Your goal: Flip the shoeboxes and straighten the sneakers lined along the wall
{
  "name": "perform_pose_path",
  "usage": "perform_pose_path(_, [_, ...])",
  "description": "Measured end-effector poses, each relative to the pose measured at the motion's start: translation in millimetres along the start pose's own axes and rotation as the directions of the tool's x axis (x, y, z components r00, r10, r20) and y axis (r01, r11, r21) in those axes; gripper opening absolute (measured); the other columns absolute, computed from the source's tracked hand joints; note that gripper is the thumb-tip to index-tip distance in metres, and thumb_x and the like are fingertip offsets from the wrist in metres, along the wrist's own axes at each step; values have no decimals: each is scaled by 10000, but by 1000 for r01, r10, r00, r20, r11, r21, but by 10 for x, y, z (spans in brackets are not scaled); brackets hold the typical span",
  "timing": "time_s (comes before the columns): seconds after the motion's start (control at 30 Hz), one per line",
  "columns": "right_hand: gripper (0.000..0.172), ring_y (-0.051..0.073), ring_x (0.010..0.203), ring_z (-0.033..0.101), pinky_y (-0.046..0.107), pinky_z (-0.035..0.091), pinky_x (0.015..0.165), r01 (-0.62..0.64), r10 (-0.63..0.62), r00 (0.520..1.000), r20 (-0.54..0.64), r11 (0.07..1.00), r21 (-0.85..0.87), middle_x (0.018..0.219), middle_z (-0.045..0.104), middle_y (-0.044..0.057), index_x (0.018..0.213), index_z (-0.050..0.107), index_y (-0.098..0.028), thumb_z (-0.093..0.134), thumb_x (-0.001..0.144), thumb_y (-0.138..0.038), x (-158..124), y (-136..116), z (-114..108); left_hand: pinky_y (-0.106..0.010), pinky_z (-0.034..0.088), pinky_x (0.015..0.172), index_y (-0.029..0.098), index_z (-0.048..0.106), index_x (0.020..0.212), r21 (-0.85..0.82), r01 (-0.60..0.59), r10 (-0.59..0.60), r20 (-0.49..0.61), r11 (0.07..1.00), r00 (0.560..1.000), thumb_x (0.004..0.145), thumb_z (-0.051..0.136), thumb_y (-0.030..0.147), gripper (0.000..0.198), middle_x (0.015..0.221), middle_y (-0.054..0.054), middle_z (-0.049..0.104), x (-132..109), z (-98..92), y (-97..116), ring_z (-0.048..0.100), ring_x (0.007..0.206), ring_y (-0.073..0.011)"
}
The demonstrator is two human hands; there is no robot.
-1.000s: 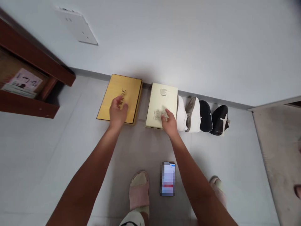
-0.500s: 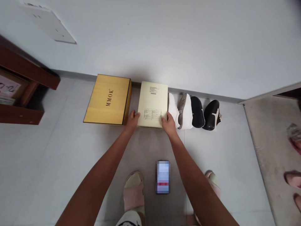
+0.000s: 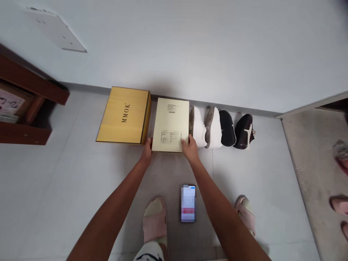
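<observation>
A cream shoebox point(image 3: 171, 121) with printed labels is between my two hands, near the wall. My left hand point(image 3: 148, 150) grips its left side at the near corner, in the gap beside a yellow shoebox point(image 3: 123, 116) marked MMOK. On the opposite side my right hand point(image 3: 190, 148) has its thumb on top and its fingers along the edge. Just right of the cream box stands a white shoe point(image 3: 199, 127), then another white shoe point(image 3: 214, 128). A black shoe point(image 3: 227, 128) and a dark brown shoe with cream trim point(image 3: 243, 131) end the row.
A phone point(image 3: 188, 203) lies on the floor between my feet, which wear pink slippers point(image 3: 154, 224). Dark red wooden furniture point(image 3: 24, 133) stands at the left. The wall point(image 3: 190, 50) runs behind the boxes. Pink footwear point(image 3: 339, 204) sits past the doorway at right.
The cream box has shifted left and slightly toward me with both hands on it, closer to the yellow box. More of the first white shoe shows now.
</observation>
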State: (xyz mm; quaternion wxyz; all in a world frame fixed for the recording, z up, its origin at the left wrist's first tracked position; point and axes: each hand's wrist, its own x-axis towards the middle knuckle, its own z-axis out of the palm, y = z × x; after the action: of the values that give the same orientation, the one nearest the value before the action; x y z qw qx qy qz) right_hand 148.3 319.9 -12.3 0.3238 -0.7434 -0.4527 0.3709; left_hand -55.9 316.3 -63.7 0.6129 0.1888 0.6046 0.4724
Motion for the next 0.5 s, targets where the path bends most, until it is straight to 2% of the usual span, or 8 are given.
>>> perform_pose_path(0.1, [488,306,1265,657,456,487,1124,-80,81,994,77,997,-15,1322,717,178,1355,618,-136,544,969,-425,14,-28,17,-452,559,1027,179,788,1005,90,21,-16,-56,996,998,846,625,590,470,1017,-105,814,63,-54,2,702,1199,-332])
perform_pose_path(0.23, [543,308,1230,692,422,519,1071,-161,162,985,60,987,-14,1298,725,193,1391,563,-139,560,988,-503,-7,-80,62,-447,553,992,175,787,951,122,28,-22,-52,992,998,742,718,531,419,940,-97,803,110,-13,41,718,1106,-330])
perform_pose_path(0.37, [565,333,1252,680,448,515,1069,-159,160,986,40,987,-23,1307,720,209,1390,555,-137,489,1017,-556,-30,-54,64,-447,536,1015,161,777,1026,61,37,-40,47,997,998,754,681,529,467,969,-97,795,32,53,78,714,1092,-317])
perform_pose_path(0.5, [573,327,1269,666,467,500,1092,-152,152,988,22,988,-31,1311,724,193,1381,579,-159,439,1023,-583,-23,20,38,-461,520,1053,165,733,1177,93,-36,25,113,995,993,834,594,532,521,1093,-99,787,-73,34,126,692,1168,-308])
